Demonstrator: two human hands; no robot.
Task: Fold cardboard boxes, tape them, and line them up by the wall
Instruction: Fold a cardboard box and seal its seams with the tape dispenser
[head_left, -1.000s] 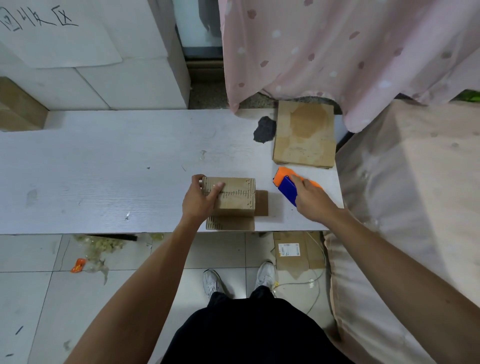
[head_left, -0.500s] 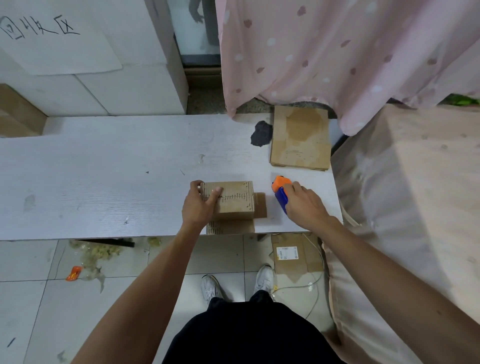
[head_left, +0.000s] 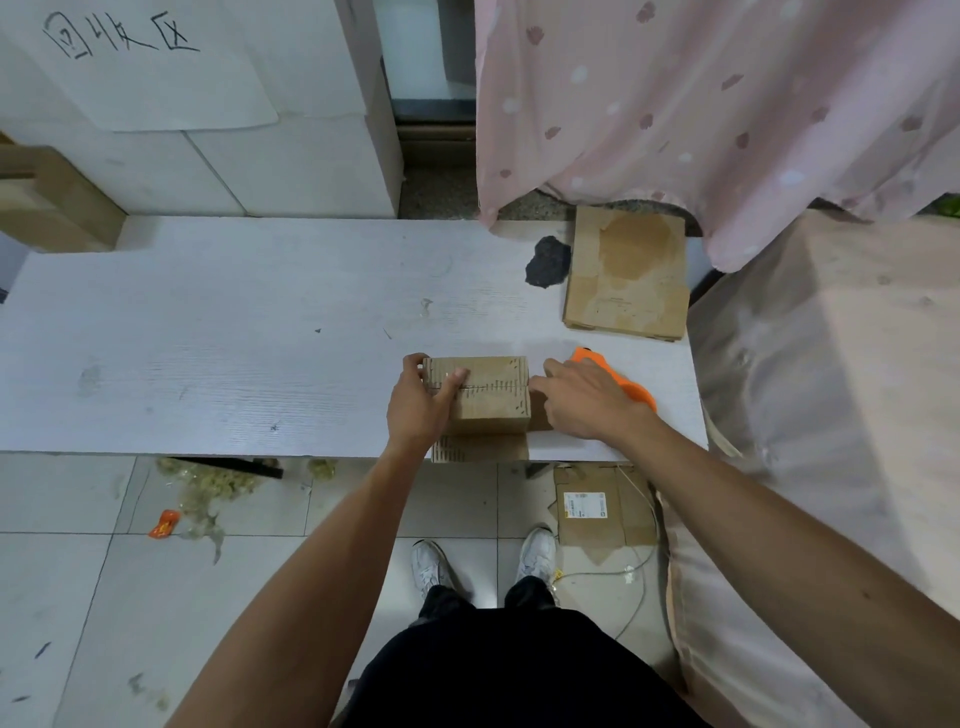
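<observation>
Holding a small cardboard box (head_left: 483, 395) steady on a white table (head_left: 218, 338), seen from above by the person doing it.

Both bare forearms reach forward from the bottom of the view. The left hand (head_left: 418, 408) lies curled over the box's left end, thumb behind it and fingers pressed flat across the top seam. The right hand (head_left: 587, 397) wraps around an orange tape dispenser (head_left: 618, 382), its fingertips touching the box's right edge. The box is brown, rectangular and matte, with 2 top flaps meeting at a centre line and a loose flap hanging over the table's near edge. A flat, stained cardboard sheet (head_left: 626, 275) lies at the table's far right corner, beside a pink spotted curtain (head_left: 727, 104).
</observation>
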